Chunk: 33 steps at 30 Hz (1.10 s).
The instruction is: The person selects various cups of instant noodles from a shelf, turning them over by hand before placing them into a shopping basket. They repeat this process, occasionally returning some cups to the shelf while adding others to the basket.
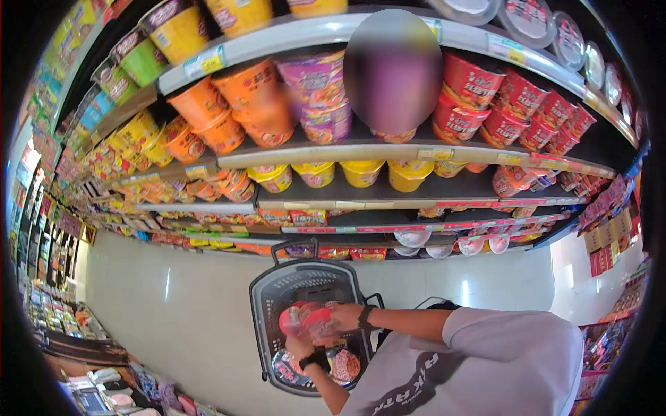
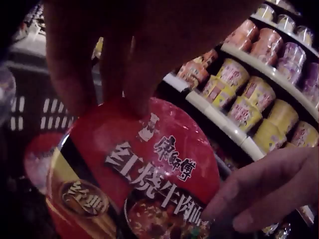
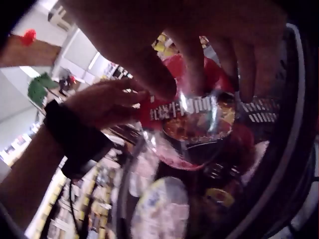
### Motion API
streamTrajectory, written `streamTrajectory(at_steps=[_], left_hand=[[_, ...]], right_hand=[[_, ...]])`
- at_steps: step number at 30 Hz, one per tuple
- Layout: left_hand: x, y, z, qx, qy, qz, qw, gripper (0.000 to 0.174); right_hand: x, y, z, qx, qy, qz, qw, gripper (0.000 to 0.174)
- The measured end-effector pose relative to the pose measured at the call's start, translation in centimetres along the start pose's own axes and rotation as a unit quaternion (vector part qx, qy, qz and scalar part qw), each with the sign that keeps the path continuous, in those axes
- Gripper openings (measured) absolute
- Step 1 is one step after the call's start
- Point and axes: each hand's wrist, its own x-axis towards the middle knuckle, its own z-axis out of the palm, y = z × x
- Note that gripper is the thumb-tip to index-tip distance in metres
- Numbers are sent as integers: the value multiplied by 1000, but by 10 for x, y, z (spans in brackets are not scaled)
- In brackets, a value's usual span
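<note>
Hovering over a black slotted plastic basket [image 1: 267, 305], a round, glossy red bowl [image 1: 309, 322] is pinched at its rim by fingers of the left hand [image 1: 302, 345] and right hand [image 1: 345, 316].

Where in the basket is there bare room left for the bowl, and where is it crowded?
Bare: the far end of the basket, between its handle and the red bowl held by the left hand and right hand. Crowded: the near end, packed with other bowls. The floor left of the basket is bare too.
</note>
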Motion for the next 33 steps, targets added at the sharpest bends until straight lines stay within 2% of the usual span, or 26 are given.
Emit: streamTrajectory(at_steps=[1, 2, 3, 5, 7, 8, 9, 11, 12, 13, 15, 16, 18, 19, 20, 21, 23, 25, 26, 28, 33], left_hand=[[-7, 31, -27, -31, -1, 19, 999, 22], [-11, 32, -32, -72, 14, 14, 997, 17], [-16, 50, -49, -94, -10, -18, 995, 13], [-28, 67, -67, -137, 9, -4, 991, 11], [-36, 89, -85, -217, 10, -17, 976, 11], [-40, 100, -97, -217, -22, -29, 976, 12], [-45, 115, -108, -237, -61, -38, 969, 12], [-55, 104, -98, -322, -83, -46, 942, 10], [-63, 108, -92, -363, -118, -67, 922, 13], [-69, 113, -88, -309, -122, -5, 943, 9], [-86, 156, -83, -443, -198, -110, 868, 8], [-91, 174, -74, -446, -199, -110, 866, 10], [-105, 219, -57, -453, -197, -114, 862, 15], [-113, 249, -49, -448, -201, -58, 869, 14], [-124, 291, -47, -440, -205, -3, 874, 15], [-136, 329, -43, -431, -207, 51, 877, 16], [-162, 382, -27, -446, -252, 38, 858, 27], [-191, 437, -10, -446, -321, 141, 823, 39], [-204, 455, 1, -435, -350, 166, 813, 44], [-230, 482, 35, -419, -396, 209, 790, 54], [-310, 548, 92, -410, -473, 257, 736, 70]], right_hand=[[-8, -5, -9, 71, 1, -11, 997, 40], [-21, -15, -18, 144, 2, -23, 989, 42], [-42, -32, -40, 176, 2, -32, 984, 41], [-84, -69, -98, 238, 7, -56, 970, 41], [-108, -69, -109, 308, 17, -89, 947, 45], [-122, -66, -115, 342, 21, -106, 934, 49], [-136, -63, -122, 346, 52, -134, 927, 55], [-170, -56, -138, 349, 118, -191, 910, 68], [-193, -56, -154, 359, 97, -188, 909, 77], [-217, -57, -171, 391, 81, -157, 903, 77], [-262, -57, -196, 454, 40, -100, 885, 77], [-274, -38, -185, 386, 166, -197, 886, 77], [-314, -17, -191, 350, 249, -183, 884, 75], [-336, -5, -196, 330, 287, -175, 882, 74], [-362, 2, -205, 406, 236, -125, 874, 71], [-384, 12, -205, 437, 267, -122, 850, 71], [-429, 35, -204, 495, 323, -116, 798, 71], [-469, 65, -195, 514, 367, -74, 772, 73], [-490, 74, -191, 527, 415, -90, 736, 72], [-537, 84, -198, 504, 470, -59, 722, 68], [-632, 108, -189, 517, 575, 17, 634, 62]])
